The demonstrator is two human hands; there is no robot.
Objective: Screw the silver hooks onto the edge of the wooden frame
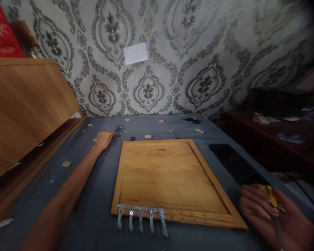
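Left hand [104,139] at loose hooks [119,130] past panel [167,174] far edge, grip unclear; right hand [267,209] clamps screwdriver [273,199] off near corner.

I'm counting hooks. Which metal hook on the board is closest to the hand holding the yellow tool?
The rightmost hook in the row of five; it sits at the end toward the right hand, the others further left.

Grey patterned wallpaper [204,52]; white note [135,53] stuck on it. Red crate [2,31] top left, behind a wooden board [23,104]. Scissors [192,120] near far edge of blue cloth [89,223]. Black slab [235,164] at right. Dark side table [277,139], cluttered.
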